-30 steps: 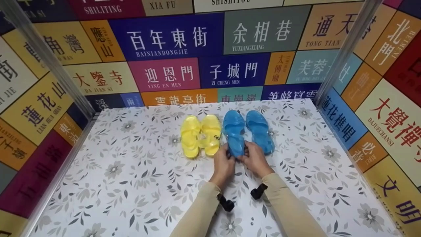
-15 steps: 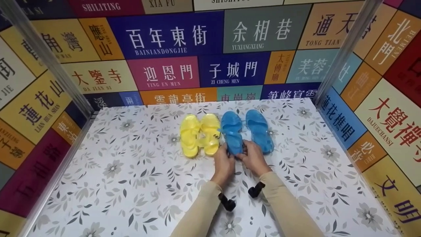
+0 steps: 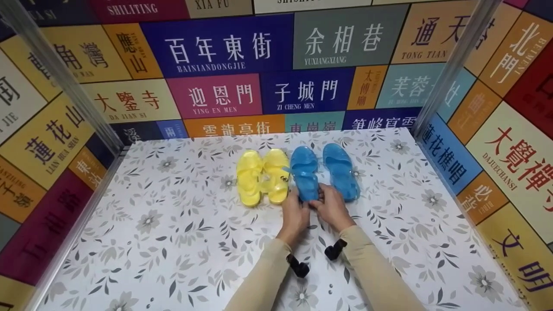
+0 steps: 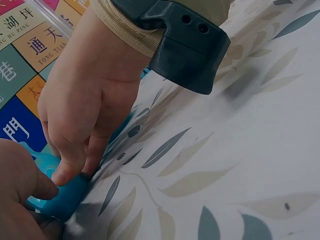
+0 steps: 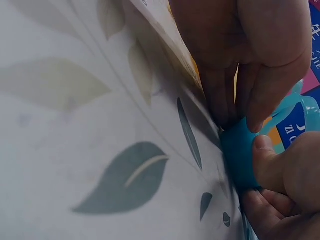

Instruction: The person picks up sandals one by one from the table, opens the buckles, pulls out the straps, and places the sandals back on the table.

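Note:
In the head view, two blue jelly sandals lie side by side, toes pointing away from me. My left hand (image 3: pixel 296 214) and right hand (image 3: pixel 332 207) are both at the heel of the left blue sandal (image 3: pixel 304 166), one on each side, pinching it between thumb and fingers. The right blue sandal (image 3: pixel 339 164) lies just beyond my right hand, untouched by the left. Close up in the left wrist view, thumbs meet the blue heel (image 4: pixel 65 200) low over the patterned surface. The fingers' undersides are partly hidden. The heel (image 5: pixel 240 150) also shows in the right wrist view.
A pair of yellow jelly sandals (image 3: pixel 250 177) sits immediately left of the blue ones. The white tabletop (image 3: pixel 185 259) carries a grey leaf and flower print. Panels with coloured lettering, including the back wall (image 3: pixel 216 47), enclose it on three sides. Each wrist wears a black mount (image 3: pixel 298 265).
The left blue sandal has shifted slightly leftward, toward the yellow pair, and straightened a little. The gap between the blue sandals is wider. Both hands have stayed at its heel.

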Demonstrator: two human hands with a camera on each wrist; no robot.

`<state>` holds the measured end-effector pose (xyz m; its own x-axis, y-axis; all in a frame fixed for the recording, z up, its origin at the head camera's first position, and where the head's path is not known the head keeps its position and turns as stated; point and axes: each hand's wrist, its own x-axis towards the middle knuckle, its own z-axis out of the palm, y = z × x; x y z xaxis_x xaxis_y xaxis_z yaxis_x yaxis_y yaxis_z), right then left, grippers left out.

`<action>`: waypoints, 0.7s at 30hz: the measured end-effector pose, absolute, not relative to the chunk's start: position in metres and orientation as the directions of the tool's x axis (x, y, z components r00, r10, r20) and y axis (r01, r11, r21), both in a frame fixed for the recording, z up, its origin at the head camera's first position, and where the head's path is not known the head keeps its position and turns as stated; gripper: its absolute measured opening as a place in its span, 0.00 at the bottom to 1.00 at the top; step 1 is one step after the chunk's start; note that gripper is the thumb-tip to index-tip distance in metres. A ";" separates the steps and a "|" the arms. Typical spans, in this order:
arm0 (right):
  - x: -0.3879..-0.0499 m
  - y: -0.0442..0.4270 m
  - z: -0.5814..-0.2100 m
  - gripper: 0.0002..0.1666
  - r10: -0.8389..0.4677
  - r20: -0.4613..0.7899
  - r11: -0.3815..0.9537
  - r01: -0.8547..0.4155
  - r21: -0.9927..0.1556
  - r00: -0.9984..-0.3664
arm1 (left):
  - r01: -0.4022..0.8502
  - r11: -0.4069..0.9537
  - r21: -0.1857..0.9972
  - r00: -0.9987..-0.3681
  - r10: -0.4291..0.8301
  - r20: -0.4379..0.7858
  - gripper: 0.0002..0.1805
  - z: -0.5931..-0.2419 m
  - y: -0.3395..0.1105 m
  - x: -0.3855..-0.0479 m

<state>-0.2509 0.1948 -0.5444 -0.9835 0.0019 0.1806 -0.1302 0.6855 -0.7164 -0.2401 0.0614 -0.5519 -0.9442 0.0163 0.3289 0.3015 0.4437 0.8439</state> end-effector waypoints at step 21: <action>-0.240 0.205 -0.537 0.30 -0.013 0.040 0.594 -0.040 -0.804 -0.999 | 0.079 0.289 0.954 -0.989 -0.099 0.112 0.18 -0.543 0.052 -0.228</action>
<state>-0.2396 0.2054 -0.5374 -0.9991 -0.0129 0.0401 -0.0399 0.5936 -0.8037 -0.2283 0.0521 -0.5431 -0.9887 -0.0993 0.1119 0.0789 0.2892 0.9540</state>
